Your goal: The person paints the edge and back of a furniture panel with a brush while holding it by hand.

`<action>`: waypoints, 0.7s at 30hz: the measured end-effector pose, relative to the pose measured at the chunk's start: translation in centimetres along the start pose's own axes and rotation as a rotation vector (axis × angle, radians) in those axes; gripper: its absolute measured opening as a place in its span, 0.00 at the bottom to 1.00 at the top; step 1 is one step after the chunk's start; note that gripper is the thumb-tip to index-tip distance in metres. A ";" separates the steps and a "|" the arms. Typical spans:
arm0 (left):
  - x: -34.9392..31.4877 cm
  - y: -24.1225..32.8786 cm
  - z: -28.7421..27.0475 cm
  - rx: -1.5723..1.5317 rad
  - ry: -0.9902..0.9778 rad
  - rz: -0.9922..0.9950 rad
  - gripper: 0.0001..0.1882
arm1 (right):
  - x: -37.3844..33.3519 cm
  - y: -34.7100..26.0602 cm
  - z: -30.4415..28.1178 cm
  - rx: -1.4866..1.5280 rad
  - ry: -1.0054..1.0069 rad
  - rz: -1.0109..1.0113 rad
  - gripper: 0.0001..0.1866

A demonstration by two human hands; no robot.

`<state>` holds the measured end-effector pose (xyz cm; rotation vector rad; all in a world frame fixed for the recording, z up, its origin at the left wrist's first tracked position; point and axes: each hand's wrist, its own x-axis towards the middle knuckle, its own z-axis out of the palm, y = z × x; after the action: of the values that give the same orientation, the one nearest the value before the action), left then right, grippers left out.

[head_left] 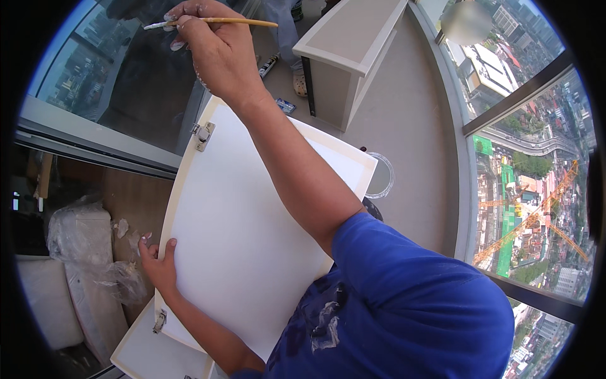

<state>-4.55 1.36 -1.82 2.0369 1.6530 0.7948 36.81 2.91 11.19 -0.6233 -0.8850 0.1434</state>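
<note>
My right hand (224,60), raised past the far end of the panel, pinches a thin wooden paintbrush (252,23) lying nearly level. White paint shows on its bristle tip, at the left, and on my fingertips. Below my right forearm lies a white cabinet door (233,202) with cream-coloured edges. My left hand (161,268) grips this door's left edge, thumb on the face and fingers beyond the edge. A metal hinge (203,136) sits near the far left corner, and another hinge (160,321) is closer to me.
A second white panel (148,347) lies partly under the door. Ahead stands a grey-and-white cabinet (334,82), beside another person's leg (284,35). A round white-rimmed container (380,175) is on the floor at right. Large windows (524,177) line the right; plastic-wrapped furniture (88,243) is at left.
</note>
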 end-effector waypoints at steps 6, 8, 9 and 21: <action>-1.0 -2.1 -0.3 0.033 0.079 0.029 0.36 | -0.5 -5.9 -7.7 -0.104 -0.371 0.090 0.07; -1.0 -2.4 -0.6 0.014 0.079 0.027 0.36 | -1.2 -6.9 -15.6 -0.302 -0.344 -0.040 0.12; -1.4 -2.3 -0.6 -0.006 0.076 0.007 0.35 | -2.2 -9.3 -17.9 -0.366 -0.279 0.073 0.12; -0.9 -1.4 0.0 0.099 0.081 0.054 0.33 | -24.3 -10.8 -39.4 -1.377 -0.056 0.803 0.12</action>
<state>-5.69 0.84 -2.87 2.1516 1.7194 0.8400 49.83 -32.49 -17.78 -2.2609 -0.6406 0.2626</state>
